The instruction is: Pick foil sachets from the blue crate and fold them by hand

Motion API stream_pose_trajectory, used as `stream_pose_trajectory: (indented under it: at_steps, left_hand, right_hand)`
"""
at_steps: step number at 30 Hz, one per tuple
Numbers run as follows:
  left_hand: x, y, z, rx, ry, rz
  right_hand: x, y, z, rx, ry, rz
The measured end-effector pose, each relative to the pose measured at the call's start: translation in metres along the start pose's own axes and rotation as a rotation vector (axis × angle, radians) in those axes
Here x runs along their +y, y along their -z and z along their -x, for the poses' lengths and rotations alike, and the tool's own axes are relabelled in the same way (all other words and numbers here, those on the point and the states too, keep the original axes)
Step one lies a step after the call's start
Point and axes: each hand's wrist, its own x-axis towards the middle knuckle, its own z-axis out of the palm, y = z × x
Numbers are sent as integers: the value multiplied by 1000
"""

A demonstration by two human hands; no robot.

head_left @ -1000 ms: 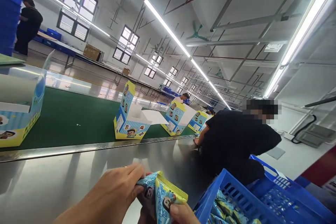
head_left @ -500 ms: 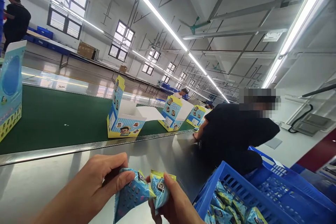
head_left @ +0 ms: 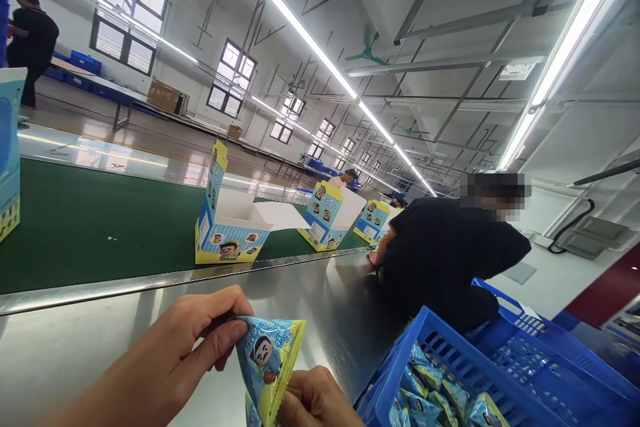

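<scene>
In front of me a triangular blue-and-yellow foil packet [head_left: 267, 357], printed with a cartoon figure, hangs point down. My left hand [head_left: 200, 340] pinches its upper left corner between thumb and fingers. Lower down, my right hand [head_left: 315, 400] is closed at the packet's yellow crimped edge, its fingertips partly hidden. Part of a second blue packet [head_left: 253, 415] shows behind and below the first; which hand holds it, I cannot tell. To the right, a blue plastic crate [head_left: 425, 327] contains several similar packets [head_left: 433, 397].
Beyond the steel table edge [head_left: 150, 283] runs a green conveyor belt [head_left: 100, 213]. On it stand open printed cartons, among them a near one [head_left: 233, 243] and another [head_left: 323, 213]. A co-worker in black [head_left: 440, 253] sits at the right, beside another blue crate [head_left: 565, 353].
My hands held two packets side by side; now one packet, turned to its cartoon face, covers most of the other. My right hand moved lower. The cartons on the belt shifted slightly left.
</scene>
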Motion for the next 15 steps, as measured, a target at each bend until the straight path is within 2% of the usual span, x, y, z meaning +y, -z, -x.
stream_pose_trajectory:
  at_steps: [4,5,6,9,13,15]
  left_hand:
    - [-2,7,-4,-219,-33,282]
    - [-2,6,-5,-234,-26,296]
    - [-1,4,-5,-201,-18,238]
    - [2,-4,-5,9,-2,-82]
    - [4,-12,-3,-96,27,-7]
    - [3,-13,-3,-60,42,-61]
  right_hand:
    - [6,3,2,-62,-12,-132]
    - [4,5,2,-83,6,-154]
    - [2,6,1,-104,25,-157]
    - [-7,13,1,-128,58,-105]
    - [-8,19,2,-181,28,-94]
    - [-3,20,3,-186,56,-57]
